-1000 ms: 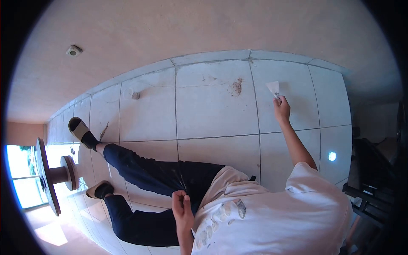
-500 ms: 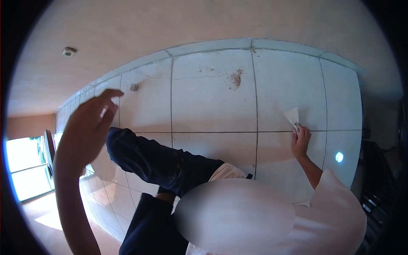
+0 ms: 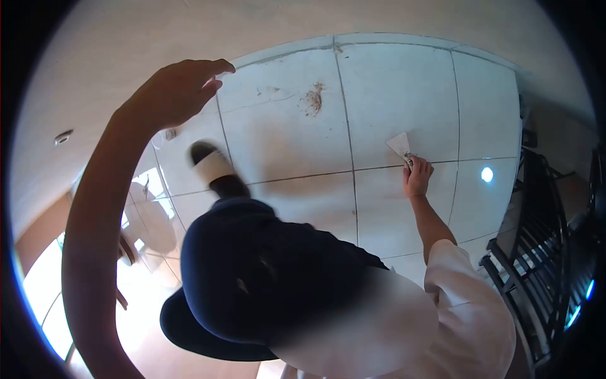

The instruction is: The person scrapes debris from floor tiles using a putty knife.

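My right hand [image 3: 418,176] is closed around the handle of a putty knife [image 3: 399,144], low over the white floor tiles, with its pale triangular blade pointing to the upper left. My left hand [image 3: 180,91] is raised in the air near the camera, fingers bent and thumb apart, with nothing visible in it. A small patch of brown debris [image 3: 314,100] lies on the tile between the two hands. Just below my left wrist shows a small lump [image 3: 170,134] on the floor.
A wall with a tiled skirting [image 3: 391,42] runs along the top. My shoe [image 3: 211,163] and dark trouser leg [image 3: 252,252] reach over the floor at left. Dark metal furniture [image 3: 536,252] stands at right. A bright window [image 3: 44,309] is at lower left.
My left hand has moved up and right. My leg has shifted, and the shoe now shows. The whole view has turned somewhat; my right hand still holds the putty knife.
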`<action>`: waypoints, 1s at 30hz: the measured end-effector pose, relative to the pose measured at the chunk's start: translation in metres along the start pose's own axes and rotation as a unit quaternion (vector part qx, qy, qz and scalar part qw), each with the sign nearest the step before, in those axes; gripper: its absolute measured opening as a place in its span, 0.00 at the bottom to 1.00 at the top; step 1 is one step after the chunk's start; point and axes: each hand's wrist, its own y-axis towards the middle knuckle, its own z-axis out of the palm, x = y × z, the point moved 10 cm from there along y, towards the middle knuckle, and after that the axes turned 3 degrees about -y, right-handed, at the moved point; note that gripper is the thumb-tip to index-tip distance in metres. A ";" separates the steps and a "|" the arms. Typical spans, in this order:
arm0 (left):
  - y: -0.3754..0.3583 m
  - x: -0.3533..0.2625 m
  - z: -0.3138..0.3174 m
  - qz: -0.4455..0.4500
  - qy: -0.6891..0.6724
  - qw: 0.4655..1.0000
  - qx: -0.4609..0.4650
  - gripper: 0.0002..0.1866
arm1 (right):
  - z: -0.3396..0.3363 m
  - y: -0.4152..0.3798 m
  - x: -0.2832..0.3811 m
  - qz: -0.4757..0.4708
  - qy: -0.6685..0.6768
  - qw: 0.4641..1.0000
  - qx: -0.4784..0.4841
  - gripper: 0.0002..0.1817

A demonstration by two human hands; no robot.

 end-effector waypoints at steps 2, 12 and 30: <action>0.000 0.007 0.001 -0.007 0.009 1.000 0.027 0.15 | 0.000 -0.005 -0.003 -0.006 -0.010 1.000 0.002 0.20; 0.102 -0.057 -0.010 0.152 -0.035 0.984 -0.087 0.13 | -0.014 0.003 -0.007 0.008 0.007 0.998 -0.062 0.18; -0.091 0.160 0.128 0.055 -0.177 0.953 -0.241 0.07 | -0.004 0.231 0.323 -0.215 0.008 0.945 0.246 0.22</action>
